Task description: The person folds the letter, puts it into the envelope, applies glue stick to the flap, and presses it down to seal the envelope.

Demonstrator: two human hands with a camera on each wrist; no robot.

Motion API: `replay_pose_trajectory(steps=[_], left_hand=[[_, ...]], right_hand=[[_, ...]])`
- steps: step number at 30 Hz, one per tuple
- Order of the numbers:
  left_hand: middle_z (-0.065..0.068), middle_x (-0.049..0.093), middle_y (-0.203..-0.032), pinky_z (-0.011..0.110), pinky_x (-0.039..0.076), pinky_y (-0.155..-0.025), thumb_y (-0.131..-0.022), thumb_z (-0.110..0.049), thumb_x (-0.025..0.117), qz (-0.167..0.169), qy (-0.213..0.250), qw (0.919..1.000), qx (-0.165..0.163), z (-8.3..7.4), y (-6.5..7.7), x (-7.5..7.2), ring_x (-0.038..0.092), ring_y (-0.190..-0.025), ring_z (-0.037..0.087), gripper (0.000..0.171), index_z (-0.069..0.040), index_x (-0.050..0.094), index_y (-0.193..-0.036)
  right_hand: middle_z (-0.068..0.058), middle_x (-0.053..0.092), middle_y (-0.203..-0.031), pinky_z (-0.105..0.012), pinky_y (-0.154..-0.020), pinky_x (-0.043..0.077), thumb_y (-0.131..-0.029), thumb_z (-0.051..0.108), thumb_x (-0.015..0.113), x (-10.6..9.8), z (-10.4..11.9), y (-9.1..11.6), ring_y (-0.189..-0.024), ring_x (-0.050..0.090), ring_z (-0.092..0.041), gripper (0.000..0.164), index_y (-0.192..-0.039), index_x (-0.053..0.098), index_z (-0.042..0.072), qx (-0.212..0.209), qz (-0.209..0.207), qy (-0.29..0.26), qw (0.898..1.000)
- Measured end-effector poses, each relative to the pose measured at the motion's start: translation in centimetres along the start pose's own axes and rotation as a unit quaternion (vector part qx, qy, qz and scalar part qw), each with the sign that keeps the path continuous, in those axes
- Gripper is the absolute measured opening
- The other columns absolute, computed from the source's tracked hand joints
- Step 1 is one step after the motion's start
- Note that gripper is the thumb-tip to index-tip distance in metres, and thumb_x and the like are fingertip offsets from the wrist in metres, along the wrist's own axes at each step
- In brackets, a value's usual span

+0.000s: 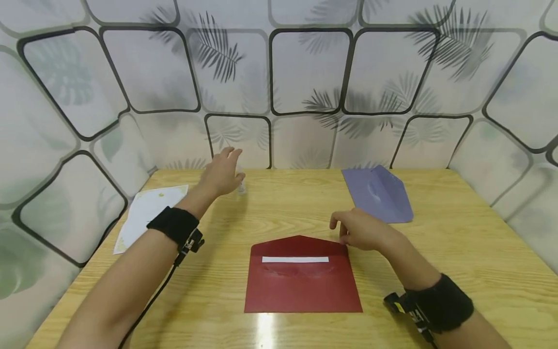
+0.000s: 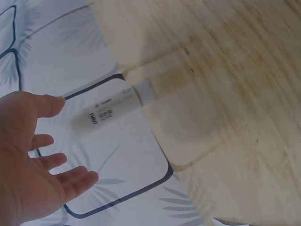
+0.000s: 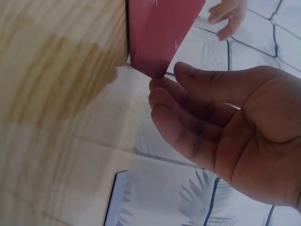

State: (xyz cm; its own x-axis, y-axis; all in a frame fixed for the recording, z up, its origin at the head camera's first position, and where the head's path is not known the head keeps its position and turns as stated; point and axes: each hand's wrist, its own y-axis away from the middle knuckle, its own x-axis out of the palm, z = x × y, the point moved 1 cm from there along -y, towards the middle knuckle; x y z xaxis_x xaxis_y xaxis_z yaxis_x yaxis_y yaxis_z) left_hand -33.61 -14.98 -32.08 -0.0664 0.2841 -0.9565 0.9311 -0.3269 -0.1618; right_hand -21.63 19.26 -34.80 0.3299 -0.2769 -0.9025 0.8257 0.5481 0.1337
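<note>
Red envelope (image 1: 301,293) lies nearest on the bench (image 1: 209,291), its flap (image 1: 301,246) liable to crease if the right hand (image 1: 364,230), fingers curled at one corner (pinch or touch, cannot tell), tugs; open room beyond, then left hand (image 1: 222,172), fingers released beside an upright tube (image 1: 241,188), toppling likely if brushed, near the back edge.

Envelope (image 1: 303,291) on table (image 1: 209,291), second envelope (image 1: 378,196) behind right, sheet (image 1: 148,215) left, tube (image 2: 113,110) behind left

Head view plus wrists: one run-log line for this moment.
left hand: open beside white tube, apart | right hand: at a corner of red envelope, pinch unclear | white strip: on red envelope
</note>
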Motion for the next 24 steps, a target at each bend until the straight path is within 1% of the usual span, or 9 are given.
replay_pose_trajectory(steps=[2, 4, 7, 10, 12, 14, 18, 21, 24], left_hand=[[0.024, 0.019, -0.162, 0.06, 0.049, -0.095, -0.099, -0.024, 0.061, 0.029, -0.004, 0.9995, -0.011, -0.1, -0.3, 0.5, 0.038, -0.134, 0.054, 0.072, -0.006, 0.023, -0.157], [0.025, 0.016, -0.162, 0.059, 0.05, -0.093, -0.1, -0.025, 0.06, 0.054, -0.003, 0.9984, -0.016, -0.1, -0.5, 1.0, 0.039, -0.133, 0.055, 0.073, -0.008, 0.02, -0.159], [0.027, 0.024, -0.158, 0.053, 0.052, -0.089, -0.101, -0.024, 0.058, 0.078, -0.008, 0.9968, -0.016, -0.1, -0.7, 1.6, 0.047, -0.129, 0.05, 0.069, -0.008, 0.023, -0.158], [0.028, 0.036, -0.15, 0.047, 0.052, -0.087, -0.103, -0.019, 0.053, 0.088, -0.003, 0.9961, -0.009, 0.0, -0.9, 2.1, 0.053, -0.124, 0.043, 0.058, -0.005, 0.031, -0.154], [0.028, 0.043, -0.144, 0.044, 0.051, -0.087, -0.104, -0.014, 0.05, 0.086, -0.004, 0.9963, -0.002, 0.1, -0.8, 2.3, 0.054, -0.121, 0.039, 0.049, -0.002, 0.038, -0.15], [0.028, 0.047, -0.138, 0.041, 0.051, -0.083, -0.104, -0.01, 0.048, 0.081, -0.005, 0.9967, 0.002, 0.1, -0.8, 2.3, 0.055, -0.117, 0.038, 0.043, -0.001, 0.043, -0.145], [0.026, 0.052, -0.132, 0.039, 0.051, -0.079, -0.104, -0.01, 0.049, 0.066, -0.006, 0.9978, 0.005, 0.0, -0.7, 2.2, 0.058, -0.111, 0.036, 0.037, -0.001, 0.049, -0.14], [0.024, 0.056, -0.13, 0.041, 0.053, -0.08, -0.103, -0.013, 0.052, 0.041, 0.004, 0.9991, 0.01, -0.3, -0.4, 2.0, 0.061, -0.11, 0.036, 0.036, -0.001, 0.051, -0.137], [0.023, 0.062, -0.124, 0.044, 0.055, -0.084, -0.101, -0.015, 0.058, 0.006, 0.018, 0.9994, 0.027, -0.8, 0.1, 1.6, 0.063, -0.108, 0.037, 0.034, -0.001, 0.056, -0.131]], right_hand=[[-0.003, 0.072, -0.082, -0.031, -0.068, 0.055, -0.085, -0.004, 0.072, -0.1, 0.0, 0.0, -0.073, 0.067, -0.013, 0.029, -0.111, 0.063, 0.001, 0.0, -0.007, 0.005, 1.0], [-0.006, 0.073, -0.087, -0.033, -0.071, 0.056, -0.085, -0.001, 0.073, -0.1, 0.0, 0.0, -0.078, 0.069, -0.016, 0.03, -0.113, 0.064, 0.002, 0.0, -0.011, 0.009, 1.0], [-0.008, 0.073, -0.092, -0.033, -0.073, 0.056, -0.086, 0.002, 0.074, 0.0, 0.0, -0.1, -0.082, 0.069, -0.019, 0.029, -0.113, 0.065, 0.003, -0.001, -0.017, 0.015, 1.0], [-0.005, 0.072, -0.088, -0.032, -0.071, 0.055, -0.085, 0.002, 0.075, 0.1, 0.0, -0.1, -0.079, 0.068, -0.016, 0.028, -0.112, 0.066, 0.003, -0.009, -0.019, 0.02, 1.0], [-0.003, 0.071, -0.086, -0.032, -0.071, 0.055, -0.084, 0.002, 0.076, 0.1, 0.0, -0.1, -0.076, 0.067, -0.014, 0.029, -0.111, 0.066, 0.003, -0.013, -0.019, 0.022, 0.999], [-0.002, 0.071, -0.085, -0.032, -0.071, 0.055, -0.085, 0.002, 0.075, 0.2, 0.0, -0.2, -0.076, 0.066, -0.013, 0.03, -0.113, 0.065, 0.003, -0.011, -0.018, 0.018, 1.0], [-0.003, 0.071, -0.085, -0.032, -0.071, 0.055, -0.085, 0.002, 0.074, 0.1, 0.0, -0.1, -0.075, 0.066, -0.013, 0.031, -0.115, 0.064, 0.002, -0.01, -0.019, 0.013, 1.0], [-0.002, 0.071, -0.084, -0.032, -0.07, 0.055, -0.087, 0.003, 0.073, 0.0, 0.0, 0.0, -0.072, 0.066, -0.011, 0.031, -0.116, 0.064, 0.001, -0.017, -0.02, 0.014, 1.0], [-0.001, 0.071, -0.082, -0.031, -0.07, 0.054, -0.088, 0.006, 0.073, 0.0, 0.0, 0.0, -0.07, 0.065, -0.009, 0.03, -0.116, 0.063, 0.0, -0.017, -0.021, 0.013, 1.0]])
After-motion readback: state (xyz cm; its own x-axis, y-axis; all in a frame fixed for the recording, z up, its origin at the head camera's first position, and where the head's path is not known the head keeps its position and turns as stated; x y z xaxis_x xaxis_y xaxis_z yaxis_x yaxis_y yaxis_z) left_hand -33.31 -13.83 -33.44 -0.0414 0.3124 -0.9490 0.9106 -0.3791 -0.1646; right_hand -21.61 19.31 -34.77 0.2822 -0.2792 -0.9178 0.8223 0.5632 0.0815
